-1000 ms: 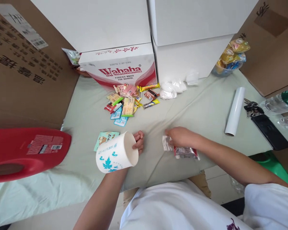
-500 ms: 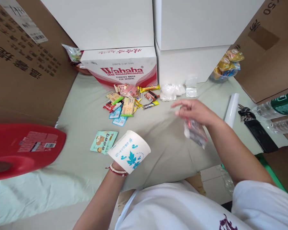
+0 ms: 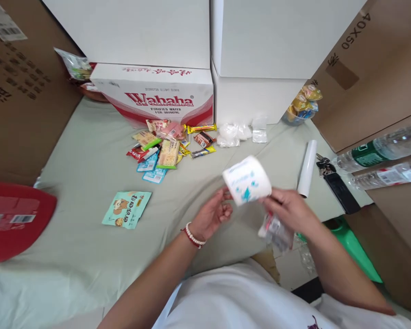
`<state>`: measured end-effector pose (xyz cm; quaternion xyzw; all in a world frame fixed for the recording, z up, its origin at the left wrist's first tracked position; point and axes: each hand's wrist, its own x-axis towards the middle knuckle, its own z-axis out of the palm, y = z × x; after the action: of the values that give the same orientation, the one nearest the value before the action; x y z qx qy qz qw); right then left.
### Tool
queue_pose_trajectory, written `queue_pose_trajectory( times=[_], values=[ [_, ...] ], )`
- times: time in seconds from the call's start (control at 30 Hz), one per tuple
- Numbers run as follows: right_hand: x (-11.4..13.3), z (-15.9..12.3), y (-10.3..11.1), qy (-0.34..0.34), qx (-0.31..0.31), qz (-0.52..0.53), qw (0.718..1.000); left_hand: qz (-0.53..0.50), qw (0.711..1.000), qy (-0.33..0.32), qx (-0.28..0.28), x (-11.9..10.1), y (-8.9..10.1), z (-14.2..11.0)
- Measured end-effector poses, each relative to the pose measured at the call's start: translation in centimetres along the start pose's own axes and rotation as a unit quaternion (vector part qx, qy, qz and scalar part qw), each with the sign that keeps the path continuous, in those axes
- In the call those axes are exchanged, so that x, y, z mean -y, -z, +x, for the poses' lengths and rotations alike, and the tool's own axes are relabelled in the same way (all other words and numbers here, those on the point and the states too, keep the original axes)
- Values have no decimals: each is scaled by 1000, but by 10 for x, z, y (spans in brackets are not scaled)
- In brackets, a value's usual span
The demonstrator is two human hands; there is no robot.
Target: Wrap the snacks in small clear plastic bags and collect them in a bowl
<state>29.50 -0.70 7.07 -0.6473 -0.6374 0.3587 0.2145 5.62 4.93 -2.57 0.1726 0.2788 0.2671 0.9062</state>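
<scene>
A white paper cup (image 3: 248,182) with blue-green leaf prints is tilted on its side above the cloth, slightly blurred. My right hand (image 3: 291,208) pinches its right edge between thumb and fingers. From the same hand hangs a clear plastic packet (image 3: 276,233) with dark contents and some red print; what lies inside cannot be made out. Just left of the cup, my left hand (image 3: 212,214) is palm up with loosely curled fingers, holding nothing. Its fingertips are close to the cup's lower left edge; whether they touch is unclear. A mint-green snack pouch (image 3: 127,209) lies flat farther left.
Several wrapped snacks (image 3: 167,153) are heaped before a Wahaha carton (image 3: 157,98). Clear plastic packets (image 3: 233,134) lie right of them. A white roll (image 3: 307,168), keys (image 3: 324,165), a black phone (image 3: 342,193) and bottles (image 3: 370,155) line the right side. A red container (image 3: 17,221) stands left.
The paper cup has gone from my left hand to my right hand, moving up and rightward. My left hand has come off it. The plastic packet stays in my right hand. The view has shifted right.
</scene>
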Motion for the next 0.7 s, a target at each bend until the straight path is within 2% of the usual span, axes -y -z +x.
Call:
queue_pose_trajectory(
  times=[0.03,0.07,0.1,0.17,0.2,0.27,0.4,0.5,0.6,0.7],
  values=[
    [-13,12,20,-43,-49,-93,994,17,1000,-10,-23,-6,0,-7],
    [-27,26,41,-102,-92,-196,971,41,998,-16,-38,-12,3,-16],
    [-44,43,62,-159,-113,-292,936,66,996,-16,-51,-17,7,-27],
    [-77,79,101,-219,-113,-423,872,106,990,-22,-96,-24,19,-52],
    [-93,96,117,-239,-103,-456,851,116,986,-22,-122,-26,26,-65],
    [-117,127,141,-277,-76,-484,827,127,975,-22,-180,-26,39,-90],
    [-139,171,164,-314,-64,-477,818,122,950,-7,-286,-21,51,-129],
    [-143,192,172,-322,-85,-464,821,102,934,-3,-343,-16,50,-142],
    [-144,203,181,-325,-97,-459,821,99,926,0,-363,-14,47,-146],
    [-141,200,187,-319,-126,-440,830,114,925,1,-363,-17,47,-152]
  ],
)
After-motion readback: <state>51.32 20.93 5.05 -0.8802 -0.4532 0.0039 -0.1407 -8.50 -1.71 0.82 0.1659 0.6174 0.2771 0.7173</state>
